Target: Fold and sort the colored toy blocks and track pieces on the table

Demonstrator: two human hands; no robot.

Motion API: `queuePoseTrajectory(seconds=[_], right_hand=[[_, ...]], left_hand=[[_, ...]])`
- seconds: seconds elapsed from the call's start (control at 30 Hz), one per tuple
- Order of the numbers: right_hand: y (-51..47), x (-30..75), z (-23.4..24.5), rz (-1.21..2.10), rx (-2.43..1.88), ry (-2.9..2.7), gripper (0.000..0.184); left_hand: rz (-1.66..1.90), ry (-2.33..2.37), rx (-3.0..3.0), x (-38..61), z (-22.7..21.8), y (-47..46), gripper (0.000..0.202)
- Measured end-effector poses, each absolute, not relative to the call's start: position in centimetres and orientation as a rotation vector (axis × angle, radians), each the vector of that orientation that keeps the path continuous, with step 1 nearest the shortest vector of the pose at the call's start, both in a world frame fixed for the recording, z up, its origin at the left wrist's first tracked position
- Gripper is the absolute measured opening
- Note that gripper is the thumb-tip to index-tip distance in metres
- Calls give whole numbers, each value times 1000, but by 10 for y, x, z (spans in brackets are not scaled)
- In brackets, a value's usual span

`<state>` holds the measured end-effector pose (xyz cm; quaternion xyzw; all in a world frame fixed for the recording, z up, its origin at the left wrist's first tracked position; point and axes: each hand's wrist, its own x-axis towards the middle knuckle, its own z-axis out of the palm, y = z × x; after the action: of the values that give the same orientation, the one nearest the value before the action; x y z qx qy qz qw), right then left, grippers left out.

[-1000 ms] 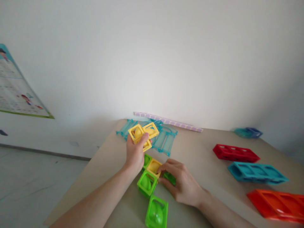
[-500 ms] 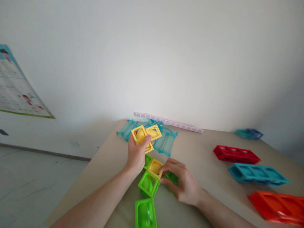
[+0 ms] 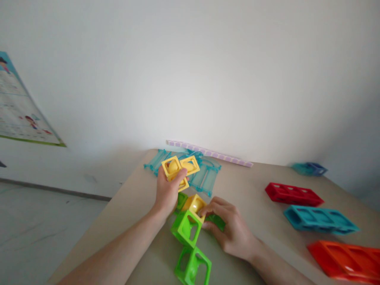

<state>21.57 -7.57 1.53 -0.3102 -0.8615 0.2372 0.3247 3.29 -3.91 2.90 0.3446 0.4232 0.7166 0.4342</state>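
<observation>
My left hand (image 3: 167,191) is closed on a cluster of yellow cube frames (image 3: 178,170), held above the table near the far left corner. Just below it, my right hand (image 3: 230,229) grips a chain of joined cubes: a yellow cube (image 3: 194,204) with green cubes (image 3: 185,228) attached. The chain is tilted up off the table. A lower green cube (image 3: 192,266) hangs at its near end. Part of one green cube is hidden under my right fingers.
Clear teal panels (image 3: 204,176) lie at the table's far edge beside a lilac strip (image 3: 213,153). On the right lie a red block (image 3: 292,194), a teal block (image 3: 319,220), an orange block (image 3: 346,260) and a small blue-teal piece (image 3: 310,169). The tan table (image 3: 255,206) ends at left above the floor.
My right hand has lifted and turned the green and yellow chain, so the cubes now stand tilted on edge. My left hand has stayed almost still with the yellow cluster.
</observation>
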Motion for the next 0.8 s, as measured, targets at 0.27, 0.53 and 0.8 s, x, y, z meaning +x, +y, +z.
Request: queuePoseTrajectory(seconds=[0.27, 0.53, 0.8], right_hand=[[-74, 221, 15, 661, -869, -2333, 10], [-69, 223, 13, 654, -985, -2344, 8], [-71, 222, 16, 690, -985, -2370, 13]], left_hand=[[1739, 1140, 939, 28, 27, -37, 45], [1693, 1191, 928, 23, 21, -34, 47], [1736, 1055, 912, 24, 31, -41, 44]])
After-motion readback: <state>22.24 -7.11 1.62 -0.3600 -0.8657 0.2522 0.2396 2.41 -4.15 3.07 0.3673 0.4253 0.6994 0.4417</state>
